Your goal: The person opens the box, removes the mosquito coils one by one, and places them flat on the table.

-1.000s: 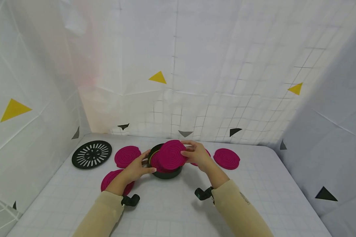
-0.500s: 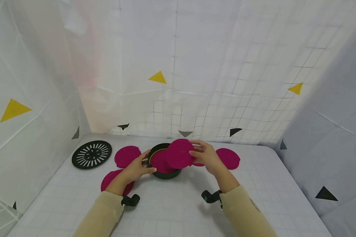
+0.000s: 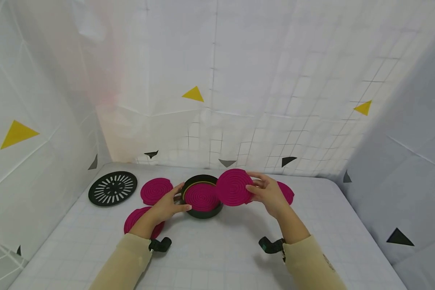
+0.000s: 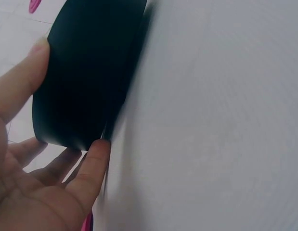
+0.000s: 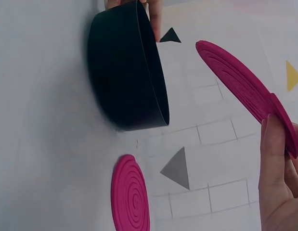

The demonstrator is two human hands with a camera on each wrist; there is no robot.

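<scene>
My left hand (image 3: 169, 205) grips the left side of a round black holder (image 3: 203, 214), thumb in front and fingers round behind; the left wrist view shows fingertips against its dark wall (image 4: 88, 72). Inside the holder, within a thin yellow-green line, lies a magenta spiral-ribbed coaster (image 3: 201, 196). To the right, my right hand (image 3: 270, 195) pinches another magenta coaster (image 3: 234, 187) by its right edge. That coaster is raised and tilted, overlapping the holder's right rim in the head view. The right wrist view shows it apart from the holder.
Two magenta coasters, one farther back (image 3: 156, 191) and one partly under the left forearm (image 3: 132, 220), lie left of the holder. Another coaster (image 3: 287, 193) lies behind the right hand. A black slotted disc (image 3: 113, 188) lies far left. White sheeting (image 3: 275, 80) encloses the table.
My right hand has moved right with its coaster, from above the holder to beside its right rim, uncovering the coaster inside. The left hand and holder stay in place.
</scene>
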